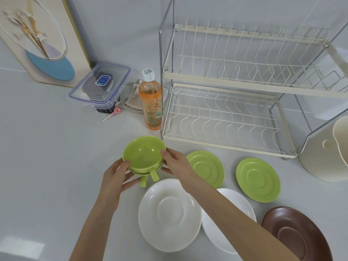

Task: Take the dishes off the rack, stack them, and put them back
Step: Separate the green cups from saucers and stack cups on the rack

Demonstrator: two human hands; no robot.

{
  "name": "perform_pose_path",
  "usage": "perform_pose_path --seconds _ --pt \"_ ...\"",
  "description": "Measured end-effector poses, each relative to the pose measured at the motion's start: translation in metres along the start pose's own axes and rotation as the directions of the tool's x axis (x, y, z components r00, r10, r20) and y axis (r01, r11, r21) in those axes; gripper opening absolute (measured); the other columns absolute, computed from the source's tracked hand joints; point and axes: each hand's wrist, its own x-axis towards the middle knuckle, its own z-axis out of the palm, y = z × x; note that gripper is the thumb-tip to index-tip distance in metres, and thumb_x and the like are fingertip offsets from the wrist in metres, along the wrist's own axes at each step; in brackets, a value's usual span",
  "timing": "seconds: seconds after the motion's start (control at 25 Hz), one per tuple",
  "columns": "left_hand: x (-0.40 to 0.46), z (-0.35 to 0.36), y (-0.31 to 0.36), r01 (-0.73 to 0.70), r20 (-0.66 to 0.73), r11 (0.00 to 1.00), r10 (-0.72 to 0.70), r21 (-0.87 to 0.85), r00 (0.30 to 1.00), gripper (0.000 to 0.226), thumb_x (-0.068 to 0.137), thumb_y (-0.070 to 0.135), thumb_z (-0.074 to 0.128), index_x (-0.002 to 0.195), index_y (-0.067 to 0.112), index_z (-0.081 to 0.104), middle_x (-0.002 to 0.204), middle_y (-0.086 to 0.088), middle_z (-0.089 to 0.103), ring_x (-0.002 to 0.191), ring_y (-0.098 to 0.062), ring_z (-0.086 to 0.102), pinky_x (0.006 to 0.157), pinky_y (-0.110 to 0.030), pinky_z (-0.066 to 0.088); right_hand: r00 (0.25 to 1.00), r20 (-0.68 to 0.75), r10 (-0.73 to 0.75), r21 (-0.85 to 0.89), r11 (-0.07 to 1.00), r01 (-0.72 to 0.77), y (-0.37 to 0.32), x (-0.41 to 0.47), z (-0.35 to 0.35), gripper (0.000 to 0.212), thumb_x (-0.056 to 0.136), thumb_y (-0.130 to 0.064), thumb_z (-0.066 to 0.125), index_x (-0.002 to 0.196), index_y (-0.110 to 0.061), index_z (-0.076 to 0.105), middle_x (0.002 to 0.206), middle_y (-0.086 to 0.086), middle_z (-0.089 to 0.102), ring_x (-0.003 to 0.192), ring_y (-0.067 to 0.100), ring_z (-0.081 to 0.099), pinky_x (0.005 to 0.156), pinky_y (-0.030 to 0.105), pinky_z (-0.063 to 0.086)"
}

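Two green cups sit nested one inside the other, their handles pointing toward me. My left hand grips the stack from the left and my right hand grips it from the right. Face down on the counter lie two green saucers, two white plates and a brown plate. My right forearm crosses over the second white plate. The two-tier wire dish rack stands behind them with no dishes on it.
An orange drink bottle stands right by the rack's left post. Behind it are a folded cloth, a clear lidded box and a lollipop. A cream container sits at the right. A picture board leans at the back left.
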Motion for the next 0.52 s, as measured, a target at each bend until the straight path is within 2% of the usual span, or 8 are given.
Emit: perform_pose_path --seconds 0.08,0.2,0.36,0.44,0.52 --pt "-0.004 0.006 0.003 -0.030 0.004 0.999 0.029 0.029 1.000 0.039 0.090 0.021 0.049 0.127 0.006 0.051 0.124 -0.019 0.059 0.105 -0.034 0.063 0.075 -0.035 0.059 0.999 -0.006 -0.040 0.064 0.997 0.041 -0.005 -0.013 -0.013 0.036 0.091 -0.028 0.049 0.114 -0.003 0.060 0.112 0.018 0.065 0.106 0.026 0.062 0.091 0.031 0.052" --pt "-0.008 0.027 0.010 -0.069 0.034 0.996 0.067 0.060 0.997 0.039 0.089 0.021 0.051 0.127 0.008 0.051 0.118 -0.017 0.062 0.097 -0.030 0.066 0.077 -0.032 0.059 0.994 -0.060 -0.092 0.127 0.987 0.099 -0.012 -0.025 -0.037 0.035 0.090 -0.026 0.052 0.120 -0.010 0.059 0.102 0.003 0.063 0.096 0.013 0.057 0.088 0.029 0.052" --pt "-0.005 0.071 0.026 -0.100 0.109 0.992 0.092 0.071 0.990 0.040 0.090 0.022 0.051 0.127 0.009 0.051 0.113 -0.012 0.061 0.095 -0.027 0.064 0.065 -0.019 0.056 0.980 -0.159 -0.117 0.168 0.975 0.144 -0.025 -0.024 -0.071 0.023 0.092 -0.024 0.050 0.110 -0.017 0.062 0.102 0.003 0.063 0.098 0.016 0.059 0.087 0.030 0.052" --pt "0.004 0.093 0.036 -0.102 0.139 0.992 0.091 0.072 0.986 0.040 0.090 0.023 0.052 0.128 0.010 0.050 0.112 -0.009 0.059 0.097 -0.026 0.062 0.064 -0.018 0.056 0.973 -0.197 -0.124 0.191 0.968 0.162 -0.032 -0.017 -0.086 0.013 0.093 -0.024 0.048 0.097 -0.023 0.061 0.100 0.004 0.063 0.098 0.017 0.060 0.084 0.029 0.051" --pt "0.015 0.112 0.046 -0.111 0.148 0.991 0.099 0.080 0.984 0.042 0.089 0.024 0.053 0.129 0.009 0.048 0.113 -0.008 0.057 0.100 -0.026 0.061 0.066 -0.020 0.057 0.967 -0.222 -0.124 0.213 0.962 0.172 -0.040 -0.005 -0.099 0.015 0.093 -0.024 0.048 0.099 -0.022 0.062 0.101 0.005 0.062 0.099 0.017 0.059 0.083 0.029 0.051"
